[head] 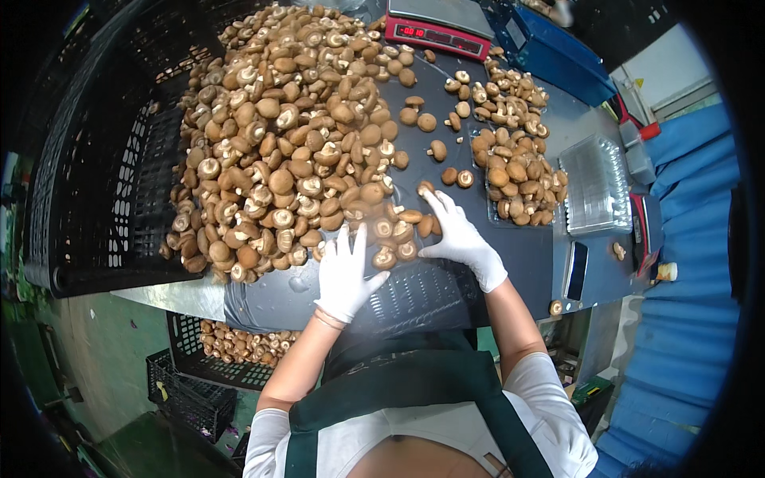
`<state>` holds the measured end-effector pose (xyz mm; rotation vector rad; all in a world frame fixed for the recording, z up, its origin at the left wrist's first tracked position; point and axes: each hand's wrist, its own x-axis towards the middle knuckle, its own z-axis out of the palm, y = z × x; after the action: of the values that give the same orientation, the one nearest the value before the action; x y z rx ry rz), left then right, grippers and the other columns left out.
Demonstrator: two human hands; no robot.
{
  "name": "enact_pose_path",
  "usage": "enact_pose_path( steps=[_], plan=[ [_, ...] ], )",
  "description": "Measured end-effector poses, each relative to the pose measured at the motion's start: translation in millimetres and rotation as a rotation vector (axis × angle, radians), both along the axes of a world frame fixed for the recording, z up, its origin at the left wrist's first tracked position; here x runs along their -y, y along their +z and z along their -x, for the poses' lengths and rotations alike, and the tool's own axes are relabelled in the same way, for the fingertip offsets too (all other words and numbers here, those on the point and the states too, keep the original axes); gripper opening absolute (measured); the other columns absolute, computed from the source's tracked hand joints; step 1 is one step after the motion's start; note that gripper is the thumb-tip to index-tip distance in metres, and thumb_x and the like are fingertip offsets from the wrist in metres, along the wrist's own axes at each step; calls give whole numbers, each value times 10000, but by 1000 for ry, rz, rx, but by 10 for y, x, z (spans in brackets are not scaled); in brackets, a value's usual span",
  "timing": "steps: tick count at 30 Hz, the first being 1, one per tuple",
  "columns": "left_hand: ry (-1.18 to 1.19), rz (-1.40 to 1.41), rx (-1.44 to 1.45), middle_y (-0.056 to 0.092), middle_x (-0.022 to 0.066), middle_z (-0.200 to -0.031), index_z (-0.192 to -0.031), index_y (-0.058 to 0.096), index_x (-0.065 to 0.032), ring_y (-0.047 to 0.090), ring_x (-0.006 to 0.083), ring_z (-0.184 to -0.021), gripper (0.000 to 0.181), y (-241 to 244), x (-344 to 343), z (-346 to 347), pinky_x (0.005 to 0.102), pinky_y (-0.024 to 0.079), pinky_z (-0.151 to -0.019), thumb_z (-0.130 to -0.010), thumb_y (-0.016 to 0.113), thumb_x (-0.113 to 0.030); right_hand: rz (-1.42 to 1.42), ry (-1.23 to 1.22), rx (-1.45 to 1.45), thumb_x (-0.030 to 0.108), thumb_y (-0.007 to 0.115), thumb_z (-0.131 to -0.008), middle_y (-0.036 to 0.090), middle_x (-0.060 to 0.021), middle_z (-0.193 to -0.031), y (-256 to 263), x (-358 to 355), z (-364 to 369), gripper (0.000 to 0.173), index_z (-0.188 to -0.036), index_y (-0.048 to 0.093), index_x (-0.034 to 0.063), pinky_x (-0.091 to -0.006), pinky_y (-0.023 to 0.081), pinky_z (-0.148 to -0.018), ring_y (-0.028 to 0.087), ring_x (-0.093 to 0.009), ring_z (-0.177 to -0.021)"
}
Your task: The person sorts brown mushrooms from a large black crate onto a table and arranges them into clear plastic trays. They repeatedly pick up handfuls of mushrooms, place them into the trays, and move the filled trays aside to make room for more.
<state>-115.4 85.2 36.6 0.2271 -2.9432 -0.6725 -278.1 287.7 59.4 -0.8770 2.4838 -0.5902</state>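
Observation:
My left hand [346, 272], in a white glove, reaches to the near edge of a big heap of shiitake mushrooms [287, 143], its fingers apart. On the other side of a few loose mushrooms [391, 239], my gloved right hand [460, 236] is spread, with its fingertips at a single mushroom [425, 187]; I cannot tell whether it grips it. Between my wrists a clear plastic tray [418, 299] lies on the dark table, with mushrooms at its far end. To the right, two more clear trays hold piled mushrooms [520, 173] [511, 98].
A red digital scale [439, 33] stands at the back, beside a blue bin [553, 57]. Stacked clear trays [596, 185] and a phone [576, 270] are at the right. A black crate [113, 179] lies on its side at the left; another crate of mushrooms [239, 376] sits below the table.

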Motion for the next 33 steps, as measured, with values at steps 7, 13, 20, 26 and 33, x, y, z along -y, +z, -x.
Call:
enact_pose_path(
  steps=[7,13,20,26,33],
  plan=[
    [82,-102,-23,398,297,-1405,-1487,378,-98,511,464,-1185,1034,-235,-169,217,489,481,-969,-630,885,-379,124,345,-21,328,876,-630,441,-150,-1392,-267,249,42,1058,-1525,332,179,-466,487,-996,519,-407,-1187],
    [42,-477,-154,443,195,-1294,-1345,482,-103,527,387,-1151,796,-248,26,384,437,478,-979,-646,858,-170,551,203,378,199,868,-681,470,-160,-1381,-366,331,97,902,-1445,412,55,-393,415,-1074,493,-326,-1291],
    [-115,-692,-235,558,124,-1175,-1275,520,-64,560,276,-1114,681,10,36,390,380,451,-996,-673,833,-132,705,155,481,157,866,-679,481,-140,-1380,-159,254,80,768,-1355,522,34,-378,369,-1110,481,-275,-1304],
    [-223,-696,-225,509,168,-1248,-1269,545,-57,525,363,-1166,693,387,-211,167,418,467,-989,-642,839,-66,629,193,427,108,854,-654,461,-153,-1395,320,-68,-143,758,-1348,550,77,-393,377,-1101,464,-299,-1326],
    [-352,-480,-86,526,184,-1253,-1284,572,-89,598,363,-1087,650,-166,-534,-222,389,542,-879,-696,829,-192,309,104,300,150,847,-712,426,-202,-1429,-75,-534,-821,751,-1366,494,43,-427,387,-1103,441,-385,-1332]
  ],
)
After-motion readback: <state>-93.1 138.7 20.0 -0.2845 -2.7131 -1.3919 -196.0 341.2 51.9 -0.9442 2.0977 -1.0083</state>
